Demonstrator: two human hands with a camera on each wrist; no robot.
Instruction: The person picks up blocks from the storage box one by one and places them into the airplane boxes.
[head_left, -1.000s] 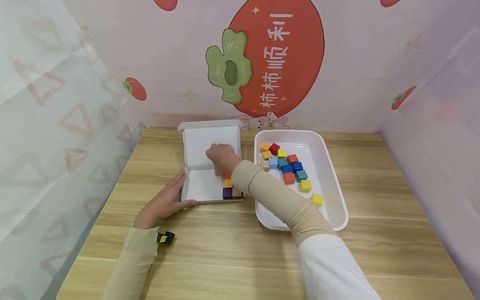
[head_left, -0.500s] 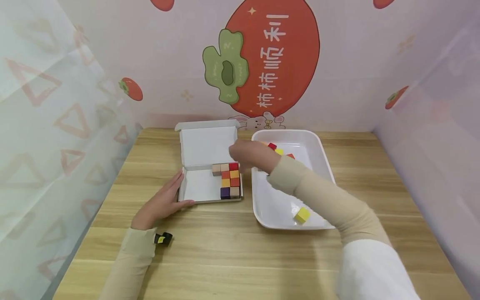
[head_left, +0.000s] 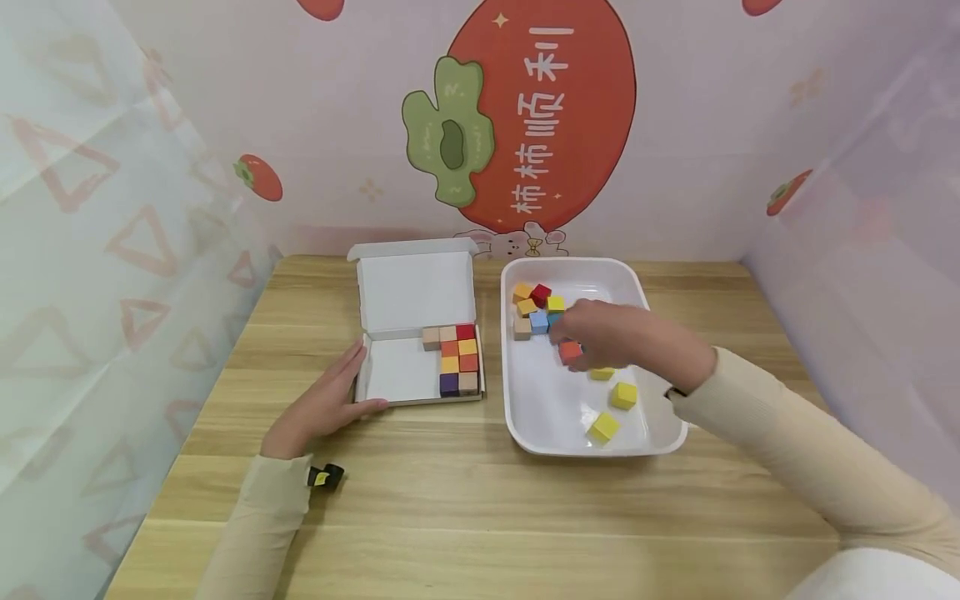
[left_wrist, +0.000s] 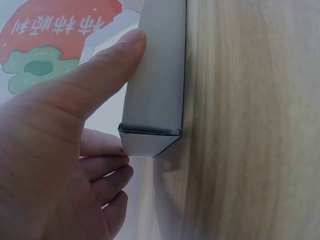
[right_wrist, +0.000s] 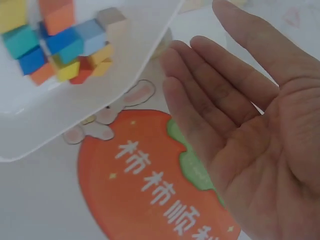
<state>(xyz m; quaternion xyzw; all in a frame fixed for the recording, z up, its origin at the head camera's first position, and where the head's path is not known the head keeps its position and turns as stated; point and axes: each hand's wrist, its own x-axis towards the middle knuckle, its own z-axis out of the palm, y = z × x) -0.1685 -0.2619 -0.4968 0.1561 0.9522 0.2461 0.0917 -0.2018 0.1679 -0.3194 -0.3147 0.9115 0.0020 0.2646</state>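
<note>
In the head view my left hand (head_left: 318,410) rests against the front left corner of an open white cardboard box (head_left: 392,371), thumb along the front wall and straight fingers along the left side. The left wrist view shows the thumb (left_wrist: 112,62) lying on the wall's upper edge. Coloured wooden cubes (head_left: 450,347) fill the box's right part, including a purple cube (head_left: 448,384) at the front. My right hand (head_left: 626,337) hovers over a white tray (head_left: 534,417), its fingers above a red-orange cube (head_left: 570,352). The right wrist view shows that palm facing the camera, nothing in it, fingers loosely extended.
Several more cubes lie in the tray: a light blue cube (head_left: 538,322), a dark red cube (head_left: 541,294) and yellow cubes (head_left: 624,396) among them. The box lid (head_left: 417,292) stands raised at the back. A small black object (head_left: 327,477) shows beside my left sleeve.
My right hand has left the box and moved right over the tray. Pale cubes at the box's back row are now uncovered. Yellow cubes in the tray have shifted. My left hand stays put.
</note>
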